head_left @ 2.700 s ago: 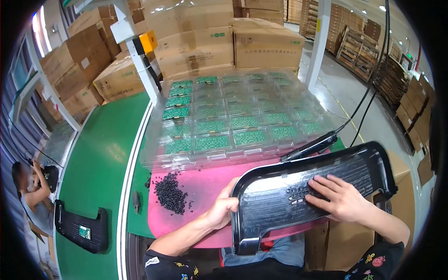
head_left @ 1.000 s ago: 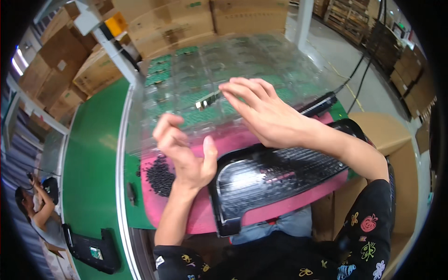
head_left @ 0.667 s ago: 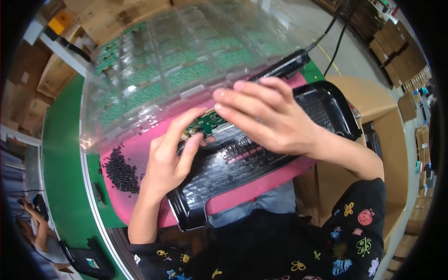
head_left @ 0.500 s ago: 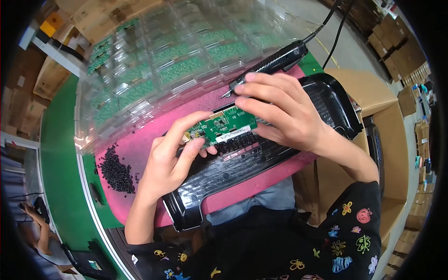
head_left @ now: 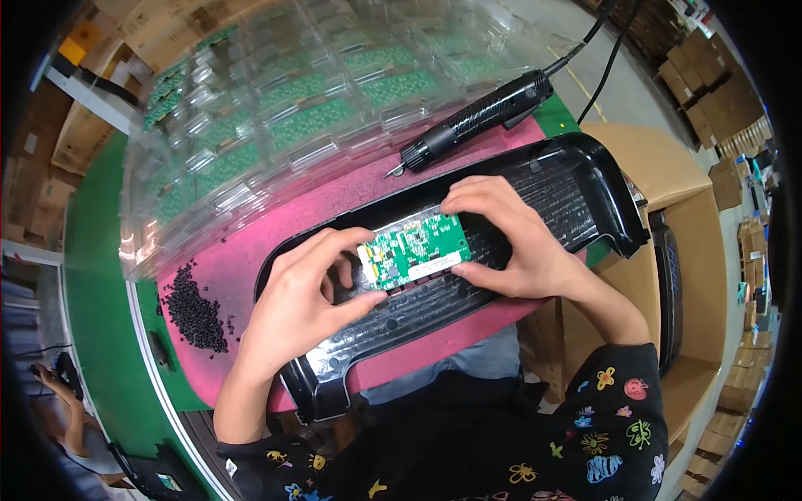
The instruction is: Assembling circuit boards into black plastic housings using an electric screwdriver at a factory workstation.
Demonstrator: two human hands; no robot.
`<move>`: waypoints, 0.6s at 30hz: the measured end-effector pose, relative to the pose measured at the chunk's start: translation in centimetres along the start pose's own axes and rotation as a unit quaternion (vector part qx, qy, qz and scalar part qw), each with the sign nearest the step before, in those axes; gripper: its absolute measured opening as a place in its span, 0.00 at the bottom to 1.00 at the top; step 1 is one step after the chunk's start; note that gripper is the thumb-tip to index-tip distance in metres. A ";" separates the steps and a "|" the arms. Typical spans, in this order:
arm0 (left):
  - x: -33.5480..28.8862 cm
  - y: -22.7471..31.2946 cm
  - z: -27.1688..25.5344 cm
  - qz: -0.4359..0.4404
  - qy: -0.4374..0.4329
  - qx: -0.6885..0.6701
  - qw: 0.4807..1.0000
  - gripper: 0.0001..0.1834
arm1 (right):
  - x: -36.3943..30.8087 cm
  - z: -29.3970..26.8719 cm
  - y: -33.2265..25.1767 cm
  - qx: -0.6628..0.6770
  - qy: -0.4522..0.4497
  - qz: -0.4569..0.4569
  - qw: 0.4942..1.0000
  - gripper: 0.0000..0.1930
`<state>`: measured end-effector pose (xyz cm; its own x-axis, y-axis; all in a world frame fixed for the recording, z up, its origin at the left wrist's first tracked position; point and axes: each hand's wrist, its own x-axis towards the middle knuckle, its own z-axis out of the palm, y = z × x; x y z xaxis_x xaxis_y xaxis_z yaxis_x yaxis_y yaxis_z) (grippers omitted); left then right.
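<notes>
A green circuit board (head_left: 422,242) with a white label strip lies face up over the middle of a long black plastic housing (head_left: 551,200). At its left end, my left hand (head_left: 301,288) grips the edge between thumb and fingers. My right hand (head_left: 522,242) pinches the right end, thumb at the near edge and fingertips at the far edge. The board sits low in the housing; whether it rests fully on the bottom is hidden. Beyond the housing an electric screwdriver (head_left: 476,121), black with a cord, lies with its tip pointing left.
Clear plastic trays (head_left: 284,108) holding several green boards are stacked at the back. A heap of small black screws (head_left: 196,309) lies on the pink mat (head_left: 434,346) at left. An open cardboard box (head_left: 693,317) stands at right. Another person's arm (head_left: 75,417) shows far left.
Both hands have lowered the circuit board into the housing and turned its face upward. My right hand has moved down, away from the electric screwdriver.
</notes>
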<state>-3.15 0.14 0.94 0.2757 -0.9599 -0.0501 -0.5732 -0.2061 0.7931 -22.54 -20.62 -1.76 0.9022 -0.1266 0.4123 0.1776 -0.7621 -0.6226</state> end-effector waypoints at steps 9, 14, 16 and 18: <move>0.4 -0.6 0.8 0.061 -0.011 0.103 0.993 0.26 | -0.2 0.2 0.3 -0.010 -0.089 0.075 0.993 0.27; 0.5 -0.4 0.9 0.039 -0.027 0.114 0.992 0.28 | -0.3 0.3 0.3 -0.001 -0.091 0.092 0.992 0.29; 0.4 -0.5 0.9 0.048 -0.024 0.120 0.991 0.28 | -0.2 0.3 0.2 -0.001 -0.092 0.090 0.992 0.29; 0.4 -0.7 1.0 0.056 -0.021 0.126 0.990 0.29 | -0.2 0.3 0.2 -0.001 -0.095 0.094 0.991 0.29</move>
<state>-3.40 -0.27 -0.21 0.1703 -0.9854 0.0009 -0.7737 -0.1332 0.6193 -22.57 -20.56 -2.11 0.9771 -0.1440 0.1566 -0.0005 -0.7379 -0.6750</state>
